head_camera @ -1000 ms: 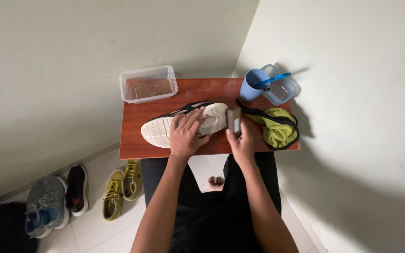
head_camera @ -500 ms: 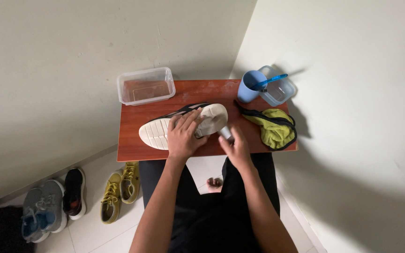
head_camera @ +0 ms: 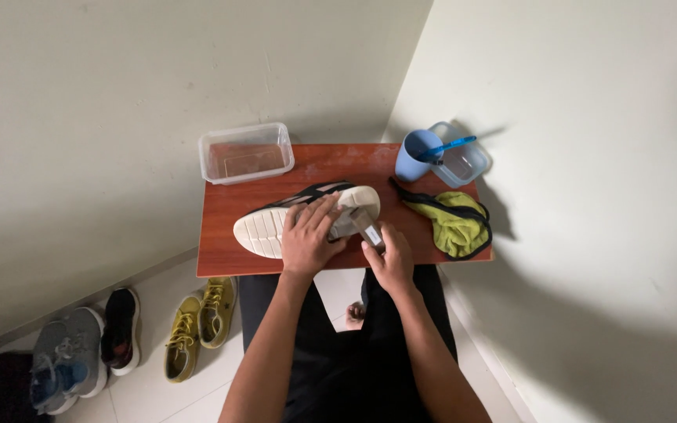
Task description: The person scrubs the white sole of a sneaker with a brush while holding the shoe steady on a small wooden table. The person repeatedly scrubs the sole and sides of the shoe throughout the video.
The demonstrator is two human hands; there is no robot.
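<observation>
Sensibly, the left hand [head_camera: 311, 239] pressed flat on the shoe [head_camera: 307, 218] while the right hand [head_camera: 389, 258] gripped a small brush [head_camera: 366, 227] against its sole.

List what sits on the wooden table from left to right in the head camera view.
Clear plastic container → pale shoe lying on its side, pinned by the left hand → right hand holding a small grey tool → blue cup → yellow-green cloth with black trim.
</observation>
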